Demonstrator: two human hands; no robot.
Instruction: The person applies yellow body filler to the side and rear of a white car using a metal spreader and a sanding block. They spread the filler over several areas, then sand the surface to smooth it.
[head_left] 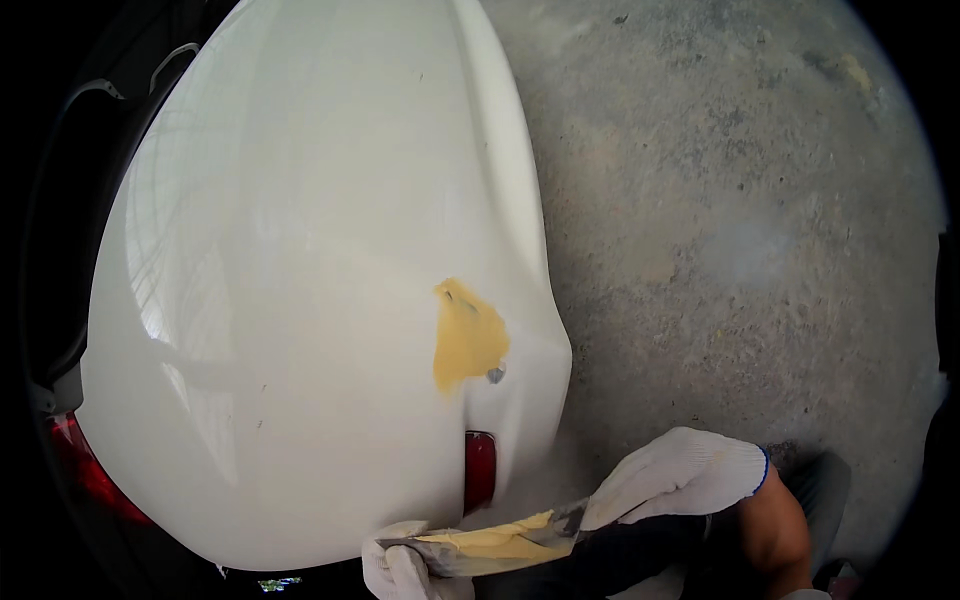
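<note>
Near the lower edge, my left hand [405, 565], in a white knit glove, is closed around the dark end of a putty knife [500, 562]. Yellow filler paste [500, 540] lies smeared along its blade. My right hand [675, 478], gloved in white with a blue cuff edge, grips a second dark-ended putty knife [570, 518] that meets the right end of the paste. Exactly where the two blades overlap is hard to make out. Beyond my hands, a white car bumper [320, 300] carries a yellow filler patch [468, 342] with a small grey spot beside its lower right edge.
A red reflector [480, 470] is set into the bumper just above my hands. At the left edge are a red tail light [95, 475] and a dark opening in the bodywork. Rough grey concrete floor [720, 220] stretches along the right. My bent leg [830, 500] shows at lower right.
</note>
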